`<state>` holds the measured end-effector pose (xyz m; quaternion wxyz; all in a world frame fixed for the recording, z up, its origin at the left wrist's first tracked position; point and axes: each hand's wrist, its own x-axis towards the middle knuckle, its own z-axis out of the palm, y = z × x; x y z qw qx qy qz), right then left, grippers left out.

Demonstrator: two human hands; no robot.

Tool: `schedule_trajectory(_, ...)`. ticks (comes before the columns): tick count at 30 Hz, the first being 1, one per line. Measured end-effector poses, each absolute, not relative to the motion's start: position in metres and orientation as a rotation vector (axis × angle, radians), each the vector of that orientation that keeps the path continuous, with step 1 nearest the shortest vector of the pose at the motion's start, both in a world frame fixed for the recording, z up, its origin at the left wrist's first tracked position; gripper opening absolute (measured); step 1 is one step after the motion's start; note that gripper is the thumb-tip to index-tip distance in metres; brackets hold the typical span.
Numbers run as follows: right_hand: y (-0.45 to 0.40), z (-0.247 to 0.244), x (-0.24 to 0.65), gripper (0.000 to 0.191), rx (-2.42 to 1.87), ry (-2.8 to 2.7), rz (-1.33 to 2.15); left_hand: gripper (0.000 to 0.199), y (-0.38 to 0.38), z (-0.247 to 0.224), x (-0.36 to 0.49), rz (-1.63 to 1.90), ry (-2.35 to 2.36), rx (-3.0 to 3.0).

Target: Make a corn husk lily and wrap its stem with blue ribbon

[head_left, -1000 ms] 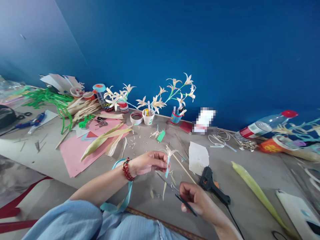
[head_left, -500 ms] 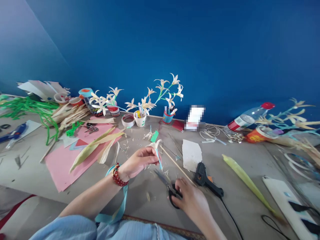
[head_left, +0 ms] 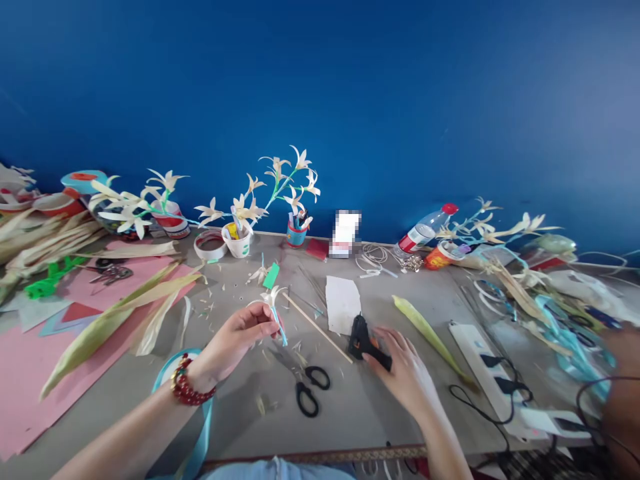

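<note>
My left hand (head_left: 250, 327) pinches the thin blue-wrapped stem (head_left: 279, 325) of a small pale flower (head_left: 271, 297), petals uppermost. Around the handle of a black glue gun (head_left: 367, 343) are the thumb and fingers of my right hand (head_left: 403, 370); part of the grip is hidden. Black-handled scissors (head_left: 306, 390) lie on the table between my hands. Light-blue ribbon (head_left: 204, 427) hangs by my left wrist. A thin wooden stick (head_left: 320, 330) and a white sheet (head_left: 343, 303) lie beyond the scissors, near the glue gun's nozzle.
Cups with pale flower sprays (head_left: 237, 243) line the blue wall. Pink paper (head_left: 75, 347) and husks (head_left: 110, 320) cover the left side. A green husk (head_left: 430, 340), power strip (head_left: 493, 373) and cables lie right. Another person's blurred arm (head_left: 623, 393) shows at the right edge.
My right hand has let go of the scissors, now on the table, and has moved right to the glue gun. The view has swung right. My left hand still holds the flower.
</note>
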<state>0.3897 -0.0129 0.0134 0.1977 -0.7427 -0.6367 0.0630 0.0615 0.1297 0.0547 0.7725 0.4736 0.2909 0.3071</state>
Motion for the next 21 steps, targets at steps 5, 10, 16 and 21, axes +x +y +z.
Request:
schedule_trajectory(5,-0.017,0.003,0.406,0.03,-2.024,-1.89,0.287,0.007,0.13,0.057,0.062,0.672,0.63,1.004)
schedule_trajectory(10,-0.018,0.002,0.402,0.029,-1.99,-1.826,0.266,0.007,0.131,0.058,0.062,0.682,0.622,1.002)
schedule_trajectory(16,-0.02,-0.003,0.406,0.026,-1.853,-1.655,0.401,0.012,0.127,0.062,0.073,0.63,0.647,0.996)
schedule_trajectory(21,-0.015,-0.006,0.409,0.029,-1.779,-1.536,0.54,0.015,0.128,0.059,0.114,0.526,0.623,1.063)
